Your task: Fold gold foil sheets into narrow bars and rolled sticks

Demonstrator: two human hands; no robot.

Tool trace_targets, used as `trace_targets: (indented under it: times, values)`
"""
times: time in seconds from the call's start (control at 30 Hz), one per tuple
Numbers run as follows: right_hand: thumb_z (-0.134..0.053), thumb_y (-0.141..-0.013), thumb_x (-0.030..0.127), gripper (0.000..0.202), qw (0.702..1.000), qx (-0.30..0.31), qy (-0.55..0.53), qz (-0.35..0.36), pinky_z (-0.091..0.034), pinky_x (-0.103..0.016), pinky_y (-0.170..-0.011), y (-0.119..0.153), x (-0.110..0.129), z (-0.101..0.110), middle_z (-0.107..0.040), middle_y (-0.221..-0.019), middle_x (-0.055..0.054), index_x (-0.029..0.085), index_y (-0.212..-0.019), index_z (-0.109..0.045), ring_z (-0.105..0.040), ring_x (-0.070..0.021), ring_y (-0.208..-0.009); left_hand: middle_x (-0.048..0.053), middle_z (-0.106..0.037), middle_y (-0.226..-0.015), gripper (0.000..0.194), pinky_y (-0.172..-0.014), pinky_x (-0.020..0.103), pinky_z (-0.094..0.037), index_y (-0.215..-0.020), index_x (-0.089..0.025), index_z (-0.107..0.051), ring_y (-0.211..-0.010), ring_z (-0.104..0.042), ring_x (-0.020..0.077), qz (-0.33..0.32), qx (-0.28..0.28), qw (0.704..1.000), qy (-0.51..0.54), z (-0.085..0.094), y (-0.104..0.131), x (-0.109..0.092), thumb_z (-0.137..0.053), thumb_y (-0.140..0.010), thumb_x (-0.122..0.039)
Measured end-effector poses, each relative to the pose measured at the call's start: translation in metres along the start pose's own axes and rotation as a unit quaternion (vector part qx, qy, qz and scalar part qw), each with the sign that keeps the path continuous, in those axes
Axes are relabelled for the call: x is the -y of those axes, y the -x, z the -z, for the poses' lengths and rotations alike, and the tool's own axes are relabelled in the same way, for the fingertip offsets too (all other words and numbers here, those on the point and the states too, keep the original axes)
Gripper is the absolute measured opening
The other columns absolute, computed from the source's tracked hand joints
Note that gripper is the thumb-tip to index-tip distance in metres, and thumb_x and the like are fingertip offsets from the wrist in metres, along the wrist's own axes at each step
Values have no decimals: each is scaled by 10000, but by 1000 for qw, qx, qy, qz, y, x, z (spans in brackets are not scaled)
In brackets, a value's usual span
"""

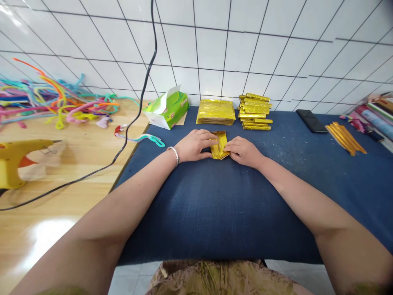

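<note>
A small sheet of gold foil paper (220,152), partly folded with raised edges, lies on the dark blue cloth between my hands. My left hand (196,145), with a silver bangle at the wrist, holds its left side, fingers over the top and thumb at the lower edge. At the right edge, the fingers of my right hand (245,151) are curled together and pinch the paper. Just beyond it sits a flat stack of gold foil paper (215,112). To the right of that stack is a pile of narrow rolled or folded gold strips (254,112).
A green tissue pack (172,108) stands at the back left. Colourful pipe cleaners (61,102) and a yellow glue gun (21,157) lie on the wooden table, crossed by a black cable (146,78). Rightward are a black phone (311,121), pleated gold paper (346,138) and books (373,119).
</note>
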State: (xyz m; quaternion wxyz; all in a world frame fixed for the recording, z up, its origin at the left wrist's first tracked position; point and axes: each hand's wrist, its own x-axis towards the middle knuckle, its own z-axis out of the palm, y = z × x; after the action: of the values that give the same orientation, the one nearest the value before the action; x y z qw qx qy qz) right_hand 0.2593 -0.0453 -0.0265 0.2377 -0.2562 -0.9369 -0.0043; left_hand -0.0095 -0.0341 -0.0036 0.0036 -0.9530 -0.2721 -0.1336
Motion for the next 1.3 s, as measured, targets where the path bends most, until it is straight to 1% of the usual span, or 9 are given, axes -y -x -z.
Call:
trace_targets:
  times: [0.07,0.13,0.23,0.37,0.53,0.67,0.8,1.1,1.3]
  values:
    - [-486,-866,175,256,1000,6,10,-12,-434,-391,-879,0,5,2,-680,-1054,-70,220,-1052,-656,-575,-212,-983,77,-622,-1192,304,-966,357,-384,-1152,-230,-630,-1103,-535,214,-55,-8,998,16,3,-2,-4,-506,-896,-340]
    - [-492,-870,187,230,999,18,27,-20,-425,-391,-868,-1,10,6,-681,-1048,-71,218,-1030,-654,-571,-220,-989,58,-662,-1063,249,-905,305,-423,-1050,-229,-663,-998,-573,177,-79,-6,996,36,3,-2,-7,-457,-922,-287]
    - [-503,-889,236,182,998,33,43,-25,-413,-386,-848,-3,16,12,-679,-1047,-72,214,-984,-656,-562,-228,-1006,44,-669,-1014,234,-867,267,-448,-996,-228,-671,-958,-591,153,-60,-8,996,72,0,-1,-7,-456,-931,-292]
    - [-511,-902,291,172,999,28,23,-35,-402,-374,-823,-6,17,14,-672,-1032,-65,216,-934,-662,-550,-220,-993,33,-672,-985,194,-892,270,-451,-974,-225,-678,-951,-596,149,-29,-16,989,145,-3,-1,-2,-509,-910,-295]
    - [-496,-907,303,202,997,15,-19,-75,-378,-376,-820,-11,17,8,-649,-844,-52,206,-801,-638,-544,-193,-849,33,-644,-865,222,-814,254,-465,-894,-184,-675,-835,-590,129,21,-19,977,210,-2,-6,-3,-480,-923,-286]
    - [-501,-895,289,190,988,0,-57,-144,-368,-358,-799,-14,17,4,-616,-782,-31,209,-747,-589,-527,-177,-787,27,-609,-777,226,-736,247,-454,-785,-160,-645,-763,-568,125,89,-17,977,193,-2,-9,-8,-475,-903,-252]
    - [-534,-859,291,192,976,-2,-88,-200,-364,-345,-768,-17,18,2,-599,-746,-17,213,-685,-548,-516,-170,-747,27,-596,-765,224,-718,257,-450,-740,-158,-628,-740,-557,127,140,-17,976,167,-4,-10,-9,-480,-880,-249]
    - [-558,-802,256,215,966,-3,-74,-247,-353,-346,-746,-22,21,0,-585,-695,-15,205,-598,-518,-498,-166,-706,52,-603,-783,225,-815,307,-458,-717,-153,-630,-828,-567,165,144,3,982,119,-8,-12,-8,-499,-866,-258]
    - [-584,-784,264,247,966,16,-56,-253,-351,-346,-745,-23,17,-2,-574,-662,-13,199,-558,-507,-490,-160,-680,56,-601,-809,225,-825,317,-464,-721,-155,-633,-845,-572,175,165,14,982,94,-10,-13,-10,-506,-860,-279]
